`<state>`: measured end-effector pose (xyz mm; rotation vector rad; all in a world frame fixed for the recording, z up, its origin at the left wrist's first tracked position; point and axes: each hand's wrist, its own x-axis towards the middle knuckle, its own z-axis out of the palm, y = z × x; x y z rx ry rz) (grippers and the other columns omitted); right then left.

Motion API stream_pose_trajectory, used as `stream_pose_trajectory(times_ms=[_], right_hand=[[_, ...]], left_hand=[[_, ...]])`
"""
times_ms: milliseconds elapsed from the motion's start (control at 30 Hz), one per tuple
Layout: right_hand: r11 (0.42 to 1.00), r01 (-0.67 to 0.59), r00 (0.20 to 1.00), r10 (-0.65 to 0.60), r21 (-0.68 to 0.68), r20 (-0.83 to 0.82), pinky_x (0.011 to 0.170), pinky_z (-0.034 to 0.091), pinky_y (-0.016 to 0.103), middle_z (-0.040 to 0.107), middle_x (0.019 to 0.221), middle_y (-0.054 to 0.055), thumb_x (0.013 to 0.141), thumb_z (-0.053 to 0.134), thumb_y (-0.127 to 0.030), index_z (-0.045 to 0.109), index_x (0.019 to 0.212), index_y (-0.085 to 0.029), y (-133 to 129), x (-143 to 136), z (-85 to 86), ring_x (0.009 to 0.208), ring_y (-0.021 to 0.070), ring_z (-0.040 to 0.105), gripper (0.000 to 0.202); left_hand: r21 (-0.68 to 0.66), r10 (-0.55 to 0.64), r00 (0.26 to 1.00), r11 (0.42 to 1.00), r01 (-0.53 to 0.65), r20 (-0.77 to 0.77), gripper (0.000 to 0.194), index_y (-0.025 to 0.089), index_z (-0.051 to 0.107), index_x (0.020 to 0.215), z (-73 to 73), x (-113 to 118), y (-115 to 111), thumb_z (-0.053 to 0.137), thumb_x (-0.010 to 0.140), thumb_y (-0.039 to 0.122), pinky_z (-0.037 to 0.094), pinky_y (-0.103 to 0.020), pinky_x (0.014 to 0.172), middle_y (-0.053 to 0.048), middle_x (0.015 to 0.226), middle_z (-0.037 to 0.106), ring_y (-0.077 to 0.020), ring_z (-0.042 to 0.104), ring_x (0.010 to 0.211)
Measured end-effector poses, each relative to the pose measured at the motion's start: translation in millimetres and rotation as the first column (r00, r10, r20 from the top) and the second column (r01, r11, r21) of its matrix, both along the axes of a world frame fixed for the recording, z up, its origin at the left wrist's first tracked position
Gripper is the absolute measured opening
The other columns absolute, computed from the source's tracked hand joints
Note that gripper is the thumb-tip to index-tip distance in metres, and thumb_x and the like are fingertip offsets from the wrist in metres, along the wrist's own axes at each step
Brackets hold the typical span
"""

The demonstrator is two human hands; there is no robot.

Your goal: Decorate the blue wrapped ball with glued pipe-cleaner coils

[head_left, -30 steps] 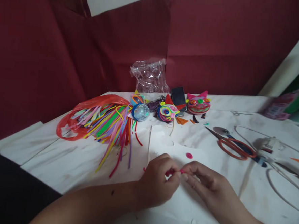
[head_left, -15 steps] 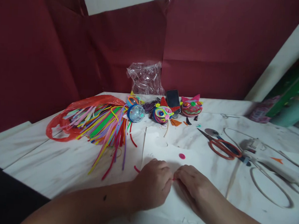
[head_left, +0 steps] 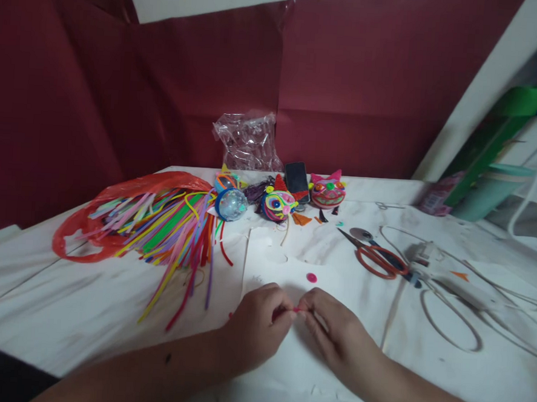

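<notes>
Between the fingertips of both hands runs a short piece of red pipe cleaner (head_left: 296, 309). My left hand (head_left: 261, 322) pinches one end of it, with a bit of red showing inside its curled fingers. My right hand (head_left: 334, 323) pinches the other end, thumb and fingers pressed together. Both hands are over a sheet of white paper (head_left: 267, 371). Just beyond them on the paper lies a small pink coil (head_left: 312, 277). Another bit of red (head_left: 230, 315) pokes out left of my left hand.
Colourful pipe cleaners (head_left: 176, 225) spill from a red bag (head_left: 160, 181) at left. Decorated balls (head_left: 327, 191), a phone (head_left: 297, 180) and clear plastic (head_left: 247, 142) stand behind. Orange-handled scissors (head_left: 376, 260), a glue gun (head_left: 463, 289) and cables lie right.
The view has turned slightly right, so the table items appear further left. My hands are raised a little, with the red piece between them showing more clearly.
</notes>
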<state>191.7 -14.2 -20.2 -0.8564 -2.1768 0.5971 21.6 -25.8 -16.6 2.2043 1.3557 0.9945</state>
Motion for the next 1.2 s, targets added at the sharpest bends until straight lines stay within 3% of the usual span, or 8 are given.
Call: stream_pose_trajectory(times_ms=[167,267,367,467,567,833,1033,1200], right_hand=[[0.986,-0.037,0.979,0.002,0.164,0.203,0.062,0.043,0.031,0.056,0.073,0.008,0.085,0.036,-0.010,0.050,0.077,-0.016,2,1,4.7,0.068,0.0186,0.051,0.017],[0.982,-0.057,0.978,0.018,0.179,0.209,0.063,0.043,0.031,0.057,0.071,0.008,0.085,0.038,-0.010,0.051,0.074,-0.015,2,1,6.8,0.068,0.0185,0.051,0.017],[1.000,-0.016,0.997,0.015,0.013,0.070,0.065,0.044,0.028,0.059,0.073,0.006,0.085,0.042,-0.013,0.053,0.076,-0.016,2,0,8.2,0.069,0.0163,0.054,0.015],[0.969,0.030,0.992,-0.058,-0.244,-0.109,0.065,0.045,0.024,0.060,0.073,0.002,0.084,0.050,-0.019,0.056,0.077,-0.018,1,-2,8.9,0.069,0.0131,0.056,0.010],[0.946,0.029,0.977,-0.096,-0.324,-0.190,0.066,0.045,0.024,0.060,0.072,0.001,0.084,0.053,-0.026,0.058,0.075,-0.018,-1,-3,9.4,0.068,0.0125,0.056,0.013],[0.987,0.032,0.987,-0.056,-0.159,-0.148,0.065,0.045,0.024,0.057,0.074,0.002,0.087,0.045,-0.019,0.054,0.076,-0.018,-4,-3,12.2,0.069,0.0130,0.055,0.015],[0.988,-0.076,0.985,0.053,0.136,0.163,0.066,0.044,0.030,0.055,0.072,0.007,0.084,0.038,-0.009,0.052,0.073,-0.016,1,2,4.1,0.071,0.0177,0.051,0.019],[0.993,-0.053,0.978,0.031,0.104,0.208,0.063,0.044,0.030,0.057,0.071,0.007,0.082,0.041,-0.008,0.053,0.070,-0.015,1,2,5.9,0.068,0.0175,0.052,0.018]], left_hand=[[0.139,-0.074,0.963,0.984,0.113,-0.257,0.016,0.017,0.046,0.064,-2.4,-3,3,0.045,0.078,0.009,0.036,-0.027,0.061,-0.001,0.066,0.052,-0.0145,0.048,0.066],[0.177,-0.106,0.945,0.970,0.168,-0.311,0.017,0.017,0.045,0.063,-1.7,-3,4,0.043,0.077,0.007,0.037,-0.029,0.062,-0.001,0.064,0.051,-0.0147,0.046,0.064],[0.202,-0.077,0.975,0.972,0.119,-0.207,0.016,0.017,0.044,0.062,1.9,-3,3,0.044,0.073,0.006,0.038,-0.028,0.061,0.000,0.062,0.050,-0.0137,0.046,0.062],[0.197,-0.032,0.997,0.979,0.045,-0.065,0.015,0.017,0.046,0.063,7.1,-2,2,0.045,0.073,0.006,0.038,-0.024,0.056,0.001,0.061,0.048,-0.0117,0.047,0.059],[0.189,-0.038,0.999,0.982,0.033,0.021,0.015,0.018,0.047,0.063,10.9,-1,1,0.046,0.072,0.006,0.037,-0.021,0.053,0.002,0.059,0.047,-0.0097,0.047,0.056],[0.109,-0.034,0.998,0.993,0.039,-0.055,0.014,0.018,0.046,0.064,7.6,-1,2,0.044,0.074,0.010,0.036,-0.022,0.054,0.003,0.061,0.047,-0.0103,0.047,0.057],[0.003,-0.087,0.963,0.996,0.091,-0.256,0.015,0.018,0.044,0.064,-0.2,-2,4,0.042,0.077,0.011,0.036,-0.025,0.057,0.001,0.064,0.048,-0.0128,0.047,0.062],[0.048,-0.117,0.958,0.990,0.134,-0.263,0.016,0.018,0.042,0.061,0.7,0,2,0.044,0.073,0.008,0.035,-0.025,0.056,0.001,0.062,0.047,-0.0126,0.045,0.060]])
